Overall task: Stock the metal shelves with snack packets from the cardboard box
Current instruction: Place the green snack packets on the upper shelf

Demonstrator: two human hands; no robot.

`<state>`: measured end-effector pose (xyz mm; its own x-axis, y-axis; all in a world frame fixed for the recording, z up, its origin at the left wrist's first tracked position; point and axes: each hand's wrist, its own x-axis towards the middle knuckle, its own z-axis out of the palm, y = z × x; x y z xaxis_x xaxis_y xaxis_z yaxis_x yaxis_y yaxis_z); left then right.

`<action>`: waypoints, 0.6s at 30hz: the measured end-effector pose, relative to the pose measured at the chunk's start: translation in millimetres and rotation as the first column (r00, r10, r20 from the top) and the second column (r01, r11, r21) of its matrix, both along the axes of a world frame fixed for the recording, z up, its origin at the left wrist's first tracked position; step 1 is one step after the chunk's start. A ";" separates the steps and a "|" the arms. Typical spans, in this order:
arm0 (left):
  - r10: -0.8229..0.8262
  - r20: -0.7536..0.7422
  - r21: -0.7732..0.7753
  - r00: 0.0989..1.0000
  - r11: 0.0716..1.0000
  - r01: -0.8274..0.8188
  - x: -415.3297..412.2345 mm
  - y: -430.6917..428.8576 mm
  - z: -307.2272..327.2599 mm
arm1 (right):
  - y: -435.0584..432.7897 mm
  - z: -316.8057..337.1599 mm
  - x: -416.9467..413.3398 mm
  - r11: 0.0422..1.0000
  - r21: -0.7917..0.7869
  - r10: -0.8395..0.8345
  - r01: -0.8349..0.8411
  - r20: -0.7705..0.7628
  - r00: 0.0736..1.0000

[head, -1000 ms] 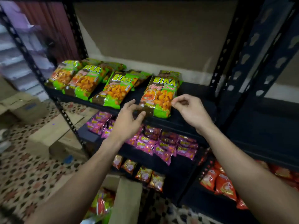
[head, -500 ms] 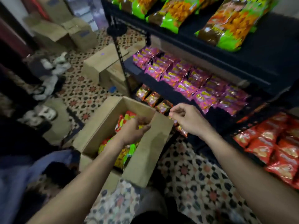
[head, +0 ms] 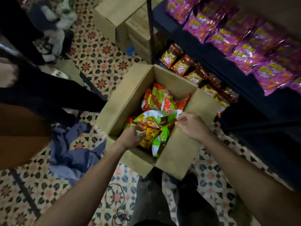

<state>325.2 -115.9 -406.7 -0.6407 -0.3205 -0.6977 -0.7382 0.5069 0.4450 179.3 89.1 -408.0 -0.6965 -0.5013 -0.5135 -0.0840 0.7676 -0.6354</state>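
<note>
Above patterned floor tiles (head: 97, 51), both hands have been brought down from the dark metal shelves (head: 215, 53) to the open brown cardboard box (head: 128, 98). Inside it, a green-and-orange snack packet (head: 153, 126) is gripped by the left hand (head: 130, 139). Whether anything is held by the right hand (head: 192, 126), curled at the flap, cannot be told. A fresh pick is judged underway.

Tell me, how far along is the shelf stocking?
Done: on the metal shelves, pink packets fill one level and small orange packets line the one below. In hand: the left hand grips a green packet inside the cardboard box, with the right hand at its flap. Left: red packets and more green ones crowd the box.
</note>
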 end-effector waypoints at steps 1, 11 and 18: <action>0.011 0.022 0.013 1.000 1.000 -0.011 -3.4 -13.2 -12.6 | -11.6 -16.8 -1.7 1.000 0.022 -0.001 0.001 0.006 1.000; 0.050 0.132 0.137 0.990 0.988 -0.069 -25.9 -64.9 -98.7 | -89.7 -136.7 1.2 0.951 0.254 0.192 -0.178 -0.029 0.981; 0.028 0.155 0.205 0.988 0.977 -0.060 -13.5 -65.4 -121.4 | -103.4 -172.7 5.4 0.855 0.444 0.360 -0.267 -0.140 0.922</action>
